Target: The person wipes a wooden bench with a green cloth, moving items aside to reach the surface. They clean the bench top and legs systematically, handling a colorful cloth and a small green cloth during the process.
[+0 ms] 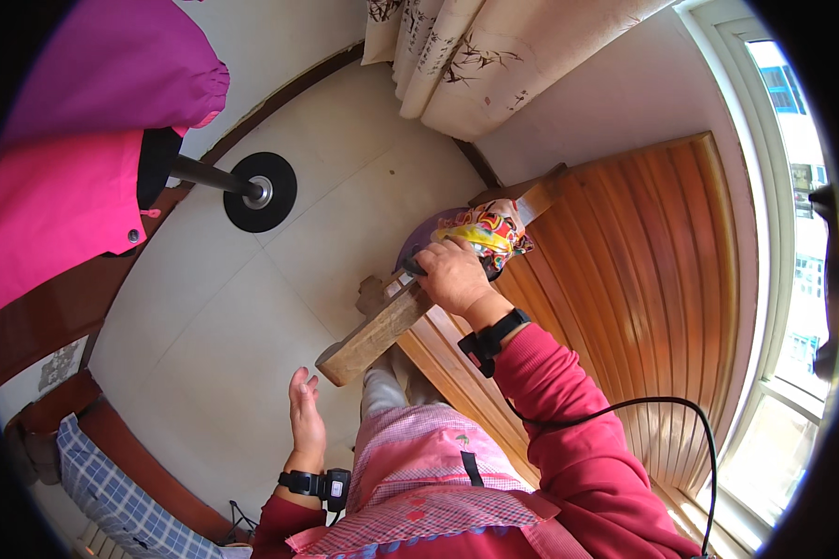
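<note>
My right hand [454, 276] is at the far end of the bench's wooden armrest [377, 339], its fingers curled over a dark object [411, 265] that my hand mostly hides. Just beyond the fingers is a crumpled, brightly patterned bag or cloth [489, 230] in yellow, red and white. Part of a purple basin or stool [419, 234] shows behind it, lower down. My left hand [306, 412] is raised left of the armrest's near end, fingers extended, holding nothing and touching nothing.
The slatted wooden bench [629, 279] runs along the window wall at right. A black round-based stand [260, 192] carries pink and purple jackets [112, 126] at left. Patterned curtains [475, 63] hang ahead. Lower left is a blue checked cushion [122, 489]. A black cable [671, 400] crosses my right sleeve.
</note>
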A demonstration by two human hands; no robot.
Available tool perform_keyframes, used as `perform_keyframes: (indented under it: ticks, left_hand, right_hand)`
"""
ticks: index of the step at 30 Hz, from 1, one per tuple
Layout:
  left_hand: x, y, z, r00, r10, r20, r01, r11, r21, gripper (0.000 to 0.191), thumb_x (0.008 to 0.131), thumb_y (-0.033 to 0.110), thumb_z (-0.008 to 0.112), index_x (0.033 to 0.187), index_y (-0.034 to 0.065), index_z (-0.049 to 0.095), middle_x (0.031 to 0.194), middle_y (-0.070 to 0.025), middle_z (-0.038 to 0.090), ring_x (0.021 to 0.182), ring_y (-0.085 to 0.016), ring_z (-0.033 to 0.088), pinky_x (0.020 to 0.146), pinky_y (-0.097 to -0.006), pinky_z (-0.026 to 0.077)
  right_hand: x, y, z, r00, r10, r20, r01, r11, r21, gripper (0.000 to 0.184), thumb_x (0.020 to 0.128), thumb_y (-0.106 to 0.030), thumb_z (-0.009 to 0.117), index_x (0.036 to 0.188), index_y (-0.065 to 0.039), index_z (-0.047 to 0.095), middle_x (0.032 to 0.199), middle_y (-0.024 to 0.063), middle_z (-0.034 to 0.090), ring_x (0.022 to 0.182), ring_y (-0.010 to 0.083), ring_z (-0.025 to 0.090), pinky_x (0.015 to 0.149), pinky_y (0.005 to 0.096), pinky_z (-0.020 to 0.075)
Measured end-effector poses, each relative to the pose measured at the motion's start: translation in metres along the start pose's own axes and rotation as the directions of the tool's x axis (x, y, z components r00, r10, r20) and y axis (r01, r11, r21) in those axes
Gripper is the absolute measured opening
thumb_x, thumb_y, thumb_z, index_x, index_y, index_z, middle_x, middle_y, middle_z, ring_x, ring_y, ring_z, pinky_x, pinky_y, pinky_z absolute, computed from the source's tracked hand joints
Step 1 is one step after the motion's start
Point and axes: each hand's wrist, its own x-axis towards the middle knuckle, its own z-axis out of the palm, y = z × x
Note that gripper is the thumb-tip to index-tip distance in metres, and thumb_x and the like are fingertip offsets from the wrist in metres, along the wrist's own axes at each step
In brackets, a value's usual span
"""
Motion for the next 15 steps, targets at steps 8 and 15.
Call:
perform_keyframes:
  ticks: [8, 15]
  left_hand:
    - [0.002, 0.028, -0.029, 0.998, 0.035, -0.050, -0.035, 0.999, 0.002, 0.055, 0.100, 0.044, 0.030, 0.134, 0.0017, 0.037, 0.135, -0.0135, 0.042, 0.124, -0.027, 0.043, 0.106, -0.0410, 0.030]
    - [0.018, 0.079, -0.045, 0.989, 0.142, -0.041, -0.141, 0.990, 0.010, 0.053, 0.100, 0.044, 0.030, 0.129, 0.0009, 0.042, 0.131, -0.0150, 0.045, 0.123, -0.028, 0.044, 0.105, -0.0412, 0.032]
  right_hand:
    - [0.015, -0.140, 0.027, 0.834, -0.271, 0.481, 0.216, 0.962, 0.167, 0.023, 0.081, -0.021, 0.054, 0.094, -0.010, 0.070, 0.094, 0.0102, 0.069, 0.091, 0.0285, 0.066, 0.078, 0.0397, 0.0505]
    - [-0.018, -0.086, -0.016, 0.939, 0.002, 0.344, -0.283, -0.564, 0.776, 0.036, 0.097, -0.026, 0.047, 0.121, 0.000, 0.052, 0.114, 0.0098, 0.063, 0.101, 0.0237, 0.061, 0.093, 0.0379, 0.0471]
